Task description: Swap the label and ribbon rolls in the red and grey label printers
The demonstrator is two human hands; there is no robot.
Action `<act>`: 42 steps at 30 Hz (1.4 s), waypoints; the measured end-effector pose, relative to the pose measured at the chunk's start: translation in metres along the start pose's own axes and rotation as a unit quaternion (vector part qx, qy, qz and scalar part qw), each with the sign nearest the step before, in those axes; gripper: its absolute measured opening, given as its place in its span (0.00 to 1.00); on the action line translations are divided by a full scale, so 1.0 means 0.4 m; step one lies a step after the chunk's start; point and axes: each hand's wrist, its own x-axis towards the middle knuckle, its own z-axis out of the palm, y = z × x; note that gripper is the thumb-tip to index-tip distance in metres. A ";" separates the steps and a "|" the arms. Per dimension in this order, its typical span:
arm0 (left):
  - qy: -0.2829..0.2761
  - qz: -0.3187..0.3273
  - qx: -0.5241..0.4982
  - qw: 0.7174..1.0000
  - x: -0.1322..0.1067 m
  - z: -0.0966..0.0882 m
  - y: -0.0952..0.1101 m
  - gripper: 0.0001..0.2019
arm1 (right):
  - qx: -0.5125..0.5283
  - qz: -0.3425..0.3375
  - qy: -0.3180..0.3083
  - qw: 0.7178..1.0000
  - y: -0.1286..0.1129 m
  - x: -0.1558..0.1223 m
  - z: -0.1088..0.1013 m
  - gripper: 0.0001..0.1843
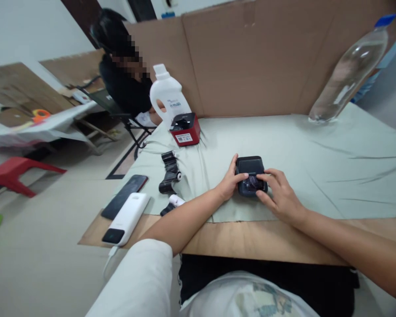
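A small black box-shaped device with rounded corners rests on the pale green table cover, its front compartment showing. Inside lies a dark, shiny piece, partly hidden by fingers. My left hand grips the device's left side, the thumb reaching over onto the compartment's edge. From the right, my right hand curls its thumb and fingers around the compartment's right side, touching the device and the shiny piece. Left of my hands are loops of black ribbon on white-ended cores. A white-ended roll is partly behind my left forearm.
A red-and-black box stands before a white jug. Near the left edge lie a phone and a white power bank with a cable. A large water bottle leans against the cardboard wall. Another person sits beyond.
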 end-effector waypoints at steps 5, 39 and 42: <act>-0.072 0.026 0.055 0.996 0.007 -0.010 -0.021 0.55 | 0.153 0.158 0.004 0.976 0.059 0.025 0.009 0.38; -0.075 -0.097 0.012 0.992 0.019 -0.029 0.005 0.41 | 0.396 0.236 -0.047 0.886 0.122 0.017 0.023 0.40; -0.088 -0.097 0.026 0.991 0.020 -0.031 -0.001 0.42 | 0.344 0.257 0.012 0.903 0.123 0.026 0.018 0.30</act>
